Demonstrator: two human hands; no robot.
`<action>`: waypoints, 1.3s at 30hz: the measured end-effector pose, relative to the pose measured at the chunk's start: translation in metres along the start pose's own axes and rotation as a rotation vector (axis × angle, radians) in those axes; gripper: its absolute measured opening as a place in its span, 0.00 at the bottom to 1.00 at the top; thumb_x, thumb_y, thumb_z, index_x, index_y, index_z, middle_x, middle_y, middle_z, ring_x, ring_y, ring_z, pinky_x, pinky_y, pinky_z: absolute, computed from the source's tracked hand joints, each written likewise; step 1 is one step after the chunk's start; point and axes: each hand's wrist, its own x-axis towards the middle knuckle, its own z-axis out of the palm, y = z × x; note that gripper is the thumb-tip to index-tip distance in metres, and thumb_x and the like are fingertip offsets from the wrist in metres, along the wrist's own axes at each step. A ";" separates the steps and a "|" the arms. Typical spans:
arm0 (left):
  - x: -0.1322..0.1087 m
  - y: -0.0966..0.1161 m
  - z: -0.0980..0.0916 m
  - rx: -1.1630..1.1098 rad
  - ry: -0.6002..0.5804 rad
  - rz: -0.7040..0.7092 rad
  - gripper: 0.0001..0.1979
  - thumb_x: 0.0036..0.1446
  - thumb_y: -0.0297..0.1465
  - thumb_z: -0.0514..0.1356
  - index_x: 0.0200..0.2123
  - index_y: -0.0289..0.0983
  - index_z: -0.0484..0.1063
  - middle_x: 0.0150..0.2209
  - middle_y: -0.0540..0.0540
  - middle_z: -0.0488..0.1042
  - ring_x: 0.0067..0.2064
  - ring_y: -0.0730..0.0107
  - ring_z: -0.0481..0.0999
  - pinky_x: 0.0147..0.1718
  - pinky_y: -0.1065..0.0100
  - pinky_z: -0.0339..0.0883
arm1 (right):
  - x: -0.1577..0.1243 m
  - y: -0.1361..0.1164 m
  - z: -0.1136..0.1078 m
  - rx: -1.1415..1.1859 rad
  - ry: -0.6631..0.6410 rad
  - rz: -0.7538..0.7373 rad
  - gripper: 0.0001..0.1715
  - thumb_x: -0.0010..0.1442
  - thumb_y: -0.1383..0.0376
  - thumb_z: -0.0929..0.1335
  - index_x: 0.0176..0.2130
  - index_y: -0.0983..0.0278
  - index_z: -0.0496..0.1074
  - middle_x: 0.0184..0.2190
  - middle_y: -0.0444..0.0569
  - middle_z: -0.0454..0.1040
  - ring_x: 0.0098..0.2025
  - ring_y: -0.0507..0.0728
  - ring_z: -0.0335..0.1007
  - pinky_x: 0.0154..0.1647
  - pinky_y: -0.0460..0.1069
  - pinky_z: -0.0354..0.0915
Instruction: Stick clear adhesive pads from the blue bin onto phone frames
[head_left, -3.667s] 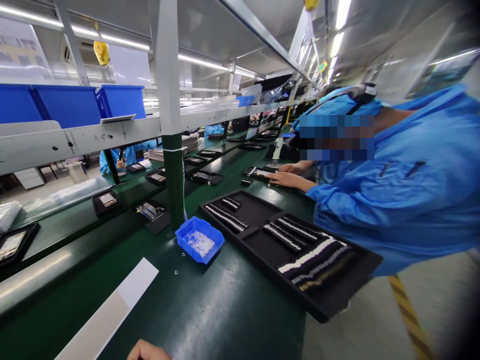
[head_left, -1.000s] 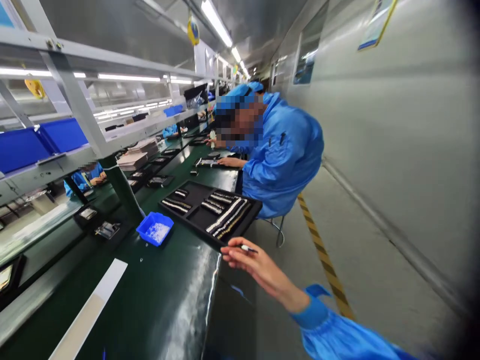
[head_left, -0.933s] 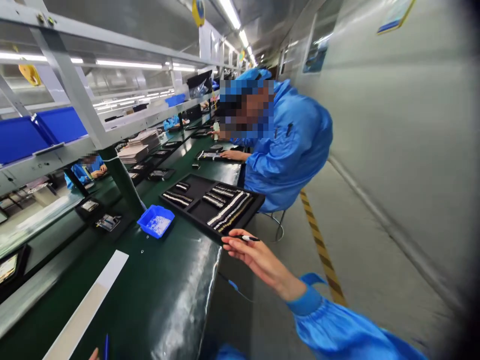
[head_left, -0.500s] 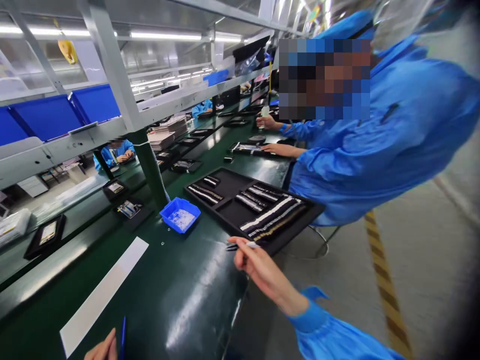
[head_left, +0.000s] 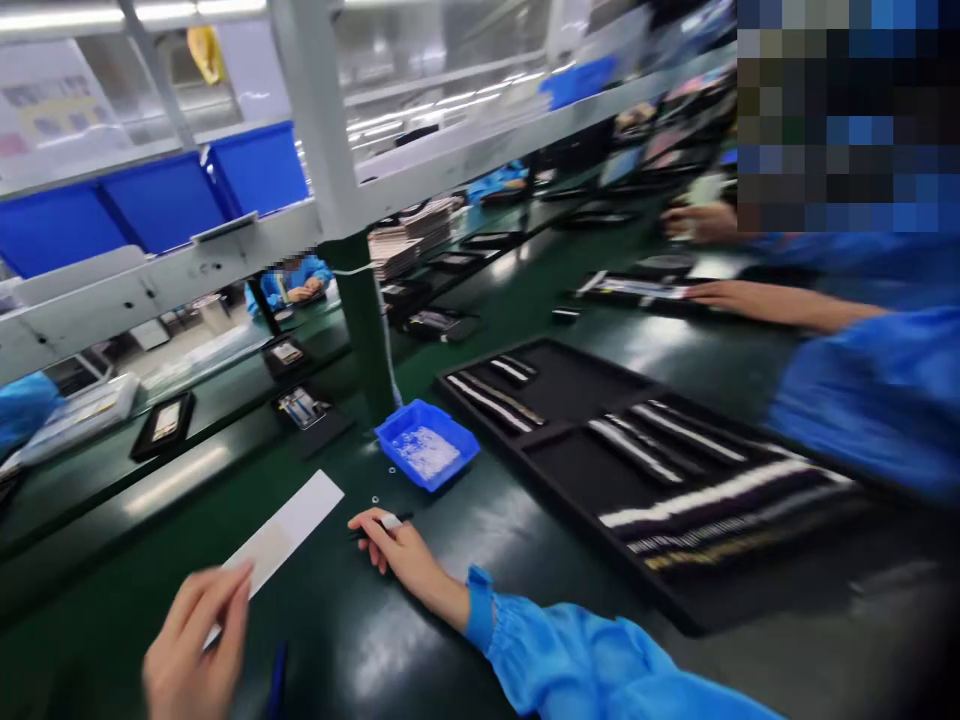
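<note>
My right hand (head_left: 401, 560) is closed around dark-tipped tweezers (head_left: 360, 532) with a white band, held above the green table. A long white strip (head_left: 304, 515) lies to its left. My left hand (head_left: 196, 640) is over the strip's near end, thumb and fingertips together. Motion blur hides whether those fingertips hold anything. Beside that hand lies a slim blue tool (head_left: 278, 680), cut off by the lower edge. Small white rings (head_left: 375, 499) rest on the tabletop near a blue tray (head_left: 466, 445) of tiny white pieces.
At right lies a large black compartment tray (head_left: 581, 480) with rows of small parts. A green post (head_left: 365, 330) rises behind the blue tray. A co-worker's hand (head_left: 757, 298) rests on a device at far right. Black device trays (head_left: 165, 425) line the far side.
My view has swung right to left. My right hand has moved left, away from the black tray with the tweezers. My left hand has risen further into view, over the white strip.
</note>
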 end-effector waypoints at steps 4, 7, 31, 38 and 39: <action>0.052 -0.024 0.068 0.252 -0.335 -0.011 0.14 0.65 0.35 0.54 0.49 0.42 0.75 0.43 0.47 0.77 0.33 0.72 0.77 0.36 0.70 0.74 | -0.003 0.018 0.004 -0.070 0.058 -0.081 0.25 0.55 0.44 0.69 0.37 0.61 0.77 0.26 0.45 0.69 0.24 0.52 0.62 0.23 0.48 0.62; 0.083 -0.039 0.114 0.438 -0.572 -0.071 0.16 0.64 0.31 0.56 0.54 0.41 0.71 0.51 0.44 0.75 0.51 0.64 0.75 0.46 0.67 0.72 | -0.003 0.018 -0.002 -0.106 0.107 -0.133 0.23 0.57 0.45 0.68 0.39 0.61 0.77 0.29 0.47 0.70 0.25 0.53 0.63 0.25 0.49 0.62; 0.100 -0.012 0.080 0.508 -0.692 -0.022 0.13 0.65 0.27 0.54 0.52 0.38 0.66 0.49 0.43 0.70 0.53 0.63 0.69 0.53 0.64 0.66 | -0.003 -0.010 -0.029 -0.154 0.406 -0.427 0.21 0.67 0.51 0.62 0.46 0.64 0.69 0.28 0.48 0.79 0.23 0.53 0.72 0.26 0.49 0.68; -0.043 0.076 -0.025 0.210 -0.573 0.223 0.10 0.68 0.26 0.48 0.47 0.36 0.67 0.38 0.46 0.74 0.39 0.66 0.71 0.36 0.67 0.67 | 0.001 -0.027 -0.047 -0.426 0.769 -0.845 0.18 0.66 0.53 0.62 0.41 0.65 0.68 0.26 0.51 0.74 0.27 0.60 0.77 0.35 0.58 0.70; -0.061 0.087 -0.031 0.158 -0.577 0.218 0.10 0.69 0.26 0.48 0.47 0.36 0.67 0.37 0.46 0.74 0.37 0.67 0.71 0.35 0.68 0.66 | 0.002 -0.027 -0.053 -0.481 0.792 -0.859 0.17 0.67 0.55 0.61 0.43 0.66 0.68 0.29 0.53 0.74 0.31 0.63 0.79 0.38 0.60 0.70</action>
